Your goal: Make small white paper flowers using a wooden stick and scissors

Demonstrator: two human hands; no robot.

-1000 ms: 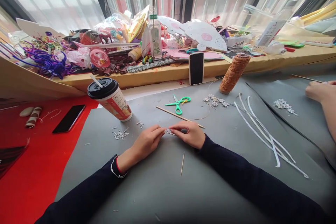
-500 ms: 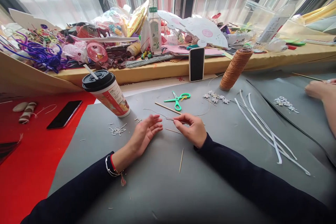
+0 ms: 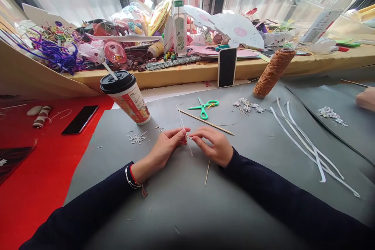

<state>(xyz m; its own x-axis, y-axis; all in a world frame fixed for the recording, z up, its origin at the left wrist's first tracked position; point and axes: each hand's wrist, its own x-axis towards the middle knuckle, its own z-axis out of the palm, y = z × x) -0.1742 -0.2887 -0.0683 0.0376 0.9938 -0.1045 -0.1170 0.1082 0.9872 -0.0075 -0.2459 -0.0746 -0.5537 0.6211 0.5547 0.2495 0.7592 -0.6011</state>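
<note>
Between the thumb and fingers of my left hand [image 3: 170, 142] is a thin white cord [image 3: 182, 119], its ends sticking out above and below the grip. My right hand [image 3: 215, 144] is closed in a pinch just beside it, the fingertips nearly meeting the left ones. A tiny thin bit shows at the right fingertips, too small to name. Beyond both hands lie a wooden stick [image 3: 206, 122] and green-handled scissors [image 3: 203, 108] with open blades. A toothpick [image 3: 207, 174] lies below my right hand.
A lidded paper cup [image 3: 129, 99] with a straw stands left, near white cord scraps [image 3: 136, 138]. Rightward are small white flowers [image 3: 247, 105], a brown twine spool [image 3: 274, 73] and long white strips [image 3: 307, 144]. A phone [image 3: 227, 67] leans behind. Another person's hand [image 3: 366, 98] is far right.
My left hand, open before, has closed on the white cord, which now stands upright. My right hand has come closer to it. The view has shifted slightly left.
</note>
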